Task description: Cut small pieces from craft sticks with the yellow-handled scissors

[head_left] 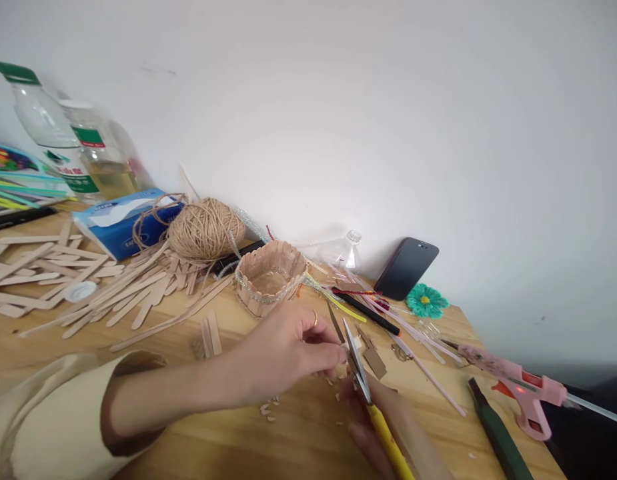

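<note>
My right hand point(371, 427), partly hidden at the lower edge, grips scissors point(361, 370) with yellow handles. Their blades are apart and point away from me. My left hand point(298, 347), with a ring on one finger, is closed in a pinch right beside the blades. A small pale wooden piece point(344, 355) seems to be between its fingertips, mostly covered by them. Pale chips point(268, 410) are scattered on the table below. Just behind my left hand stands a small basket point(251, 303) walled with short rounded wooden pieces and trimmed with silvery cord.
Loose craft sticks point(143, 300), a twine ball point(205, 230), a blue tissue pack point(133, 223) and bottles point(53, 133) crowd the left. A phone point(407, 268) leans on the wall near a teal flower point(427, 301). A pink glue gun point(525, 387) lies at the right edge.
</note>
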The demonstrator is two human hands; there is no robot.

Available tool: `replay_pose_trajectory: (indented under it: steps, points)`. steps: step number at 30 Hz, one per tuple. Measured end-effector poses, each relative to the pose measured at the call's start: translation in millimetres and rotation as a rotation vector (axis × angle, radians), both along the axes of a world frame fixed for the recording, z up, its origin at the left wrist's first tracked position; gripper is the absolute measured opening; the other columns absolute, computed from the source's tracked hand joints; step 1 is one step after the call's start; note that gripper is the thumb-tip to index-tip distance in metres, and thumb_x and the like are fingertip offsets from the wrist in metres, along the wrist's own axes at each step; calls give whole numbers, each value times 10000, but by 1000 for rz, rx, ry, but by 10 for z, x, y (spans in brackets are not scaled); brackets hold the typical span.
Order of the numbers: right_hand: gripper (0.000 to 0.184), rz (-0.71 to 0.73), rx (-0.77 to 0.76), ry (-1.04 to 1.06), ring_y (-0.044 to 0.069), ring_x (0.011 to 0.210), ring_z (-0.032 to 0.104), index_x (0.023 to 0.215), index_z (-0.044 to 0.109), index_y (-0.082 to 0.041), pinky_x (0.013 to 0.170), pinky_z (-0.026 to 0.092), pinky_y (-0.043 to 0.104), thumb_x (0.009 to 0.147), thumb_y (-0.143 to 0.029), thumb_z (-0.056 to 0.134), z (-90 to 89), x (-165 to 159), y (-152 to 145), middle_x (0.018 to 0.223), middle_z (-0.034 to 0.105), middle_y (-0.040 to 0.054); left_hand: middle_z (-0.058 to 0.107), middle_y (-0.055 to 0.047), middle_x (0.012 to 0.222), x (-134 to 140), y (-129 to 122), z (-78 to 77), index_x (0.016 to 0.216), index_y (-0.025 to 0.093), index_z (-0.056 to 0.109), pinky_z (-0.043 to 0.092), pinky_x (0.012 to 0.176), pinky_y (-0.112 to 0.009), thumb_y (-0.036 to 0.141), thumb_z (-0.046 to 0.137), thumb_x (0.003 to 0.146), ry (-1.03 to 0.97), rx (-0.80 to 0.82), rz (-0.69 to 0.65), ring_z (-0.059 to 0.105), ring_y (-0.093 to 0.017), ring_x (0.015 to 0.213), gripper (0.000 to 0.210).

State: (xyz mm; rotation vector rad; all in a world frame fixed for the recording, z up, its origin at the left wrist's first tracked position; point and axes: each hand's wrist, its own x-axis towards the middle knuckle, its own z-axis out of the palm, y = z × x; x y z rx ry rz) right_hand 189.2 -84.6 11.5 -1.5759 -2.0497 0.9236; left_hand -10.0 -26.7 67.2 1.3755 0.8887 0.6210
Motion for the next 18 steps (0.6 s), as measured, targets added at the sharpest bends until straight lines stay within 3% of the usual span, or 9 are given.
replay_pose_trajectory:
  steps: [4, 11, 18]
  points:
    - [103, 28, 48, -87, 122, 485, 373, 758, 442, -210, 448, 272, 233, 695, -284, 408, -4, 10, -13, 566, 385, -41, 617, 0, 615, 1, -24, 21, 641, 147, 632, 399, 581, -223, 251, 547, 729, 46, 47, 8, 541, -128, 615, 161]
    - [94, -43, 2, -202, 135, 486, 420, 722, 440, -216, 433, 270, 232, 642, -201, 394, -87, 30, -24, 551, 442, -22, 611, 0, 612, 2, -68, 8, 669, 146, 645, 373, 553, -219, 275, 540, 746, 87, 90, 16, 526, -128, 609, 183]
    - [50, -98, 99, -265, 141, 488, 467, 670, 452, -222, 472, 347, 224, 622, -211, 445, -38, -43, -57, 540, 495, -26, 612, 2, 601, 10, -63, 0, 662, 148, 650, 392, 565, -220, 279, 541, 741, 59, 75, 22, 539, -131, 607, 188]
